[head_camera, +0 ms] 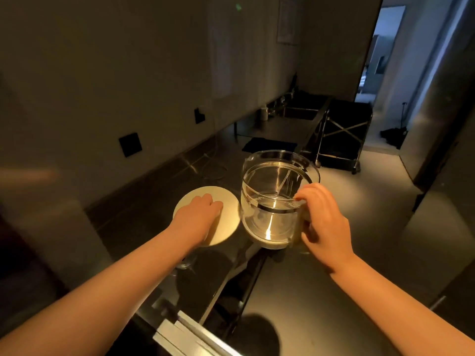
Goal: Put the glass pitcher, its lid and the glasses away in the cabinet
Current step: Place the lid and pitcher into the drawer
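- On the dark steel counter (159, 186), the glass pitcher (272, 201) stands upright with its mouth open, and the right hand (325, 227) is curled around its near-right side, where the handle seems to be; thumb and fingers are closed on it, though the handle itself is mostly hidden behind the hand.
- Just to the left of that grip, nearly touching the pitcher's wall, lies the pale round lid (226, 214), flat on the counter. The left hand (199, 214) lies palm-down on top of it with the fingers loosely spread; it presses or covers the disc but has not closed around it.
- The relation that matters: the lid sits directly under the left hand and beside the pitcher, so each hand already has its own piece; the pitcher's long axis is vertical and its weight hangs forward and left of the right-hand grip.
- A judgement: lifting calls for a firm wrist on the right, since the glass would tip away from the handle.
- Under the left forearm, a glass (186, 263) can just be made out, mostly covered by the arm.
- The cabinet is not clearly identifiable; the light is dim, and the pale rails (195, 332) at the near edge are cut off.
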The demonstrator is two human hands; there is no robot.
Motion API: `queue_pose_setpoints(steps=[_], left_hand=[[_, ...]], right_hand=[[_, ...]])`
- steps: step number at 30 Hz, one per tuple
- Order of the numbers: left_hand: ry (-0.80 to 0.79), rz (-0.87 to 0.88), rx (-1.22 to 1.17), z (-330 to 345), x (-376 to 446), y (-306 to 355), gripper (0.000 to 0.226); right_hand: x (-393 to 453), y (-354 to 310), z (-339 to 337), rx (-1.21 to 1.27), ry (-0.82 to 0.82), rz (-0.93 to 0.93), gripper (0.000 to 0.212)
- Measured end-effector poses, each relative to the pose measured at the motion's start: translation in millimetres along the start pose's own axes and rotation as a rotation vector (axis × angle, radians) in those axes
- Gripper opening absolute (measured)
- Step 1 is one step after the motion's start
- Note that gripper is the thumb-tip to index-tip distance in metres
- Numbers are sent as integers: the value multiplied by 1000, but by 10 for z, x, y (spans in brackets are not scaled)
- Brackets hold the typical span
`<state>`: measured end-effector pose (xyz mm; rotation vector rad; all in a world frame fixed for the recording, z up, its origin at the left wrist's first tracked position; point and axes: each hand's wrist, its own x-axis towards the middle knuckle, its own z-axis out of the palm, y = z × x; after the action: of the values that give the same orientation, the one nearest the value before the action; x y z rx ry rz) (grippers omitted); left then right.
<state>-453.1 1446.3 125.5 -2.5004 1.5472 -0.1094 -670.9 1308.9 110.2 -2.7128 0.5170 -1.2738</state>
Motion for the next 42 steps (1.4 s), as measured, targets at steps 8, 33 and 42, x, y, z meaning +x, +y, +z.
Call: queue_pose_setpoints(steps=[8, 33, 42], left_hand=[[112, 57, -51, -122, -969, 26, 71], [-21, -369, -255, 88, -3482, -117, 46], [-39, -665, -308, 324, -4333, -89, 48]], right_hand=[[-458, -561, -657, 70, 72, -48, 39], [-1098, -1750, -840, 505, -83, -252, 30], [-1204, -2386, -697, 631, -150, -408, 18]])
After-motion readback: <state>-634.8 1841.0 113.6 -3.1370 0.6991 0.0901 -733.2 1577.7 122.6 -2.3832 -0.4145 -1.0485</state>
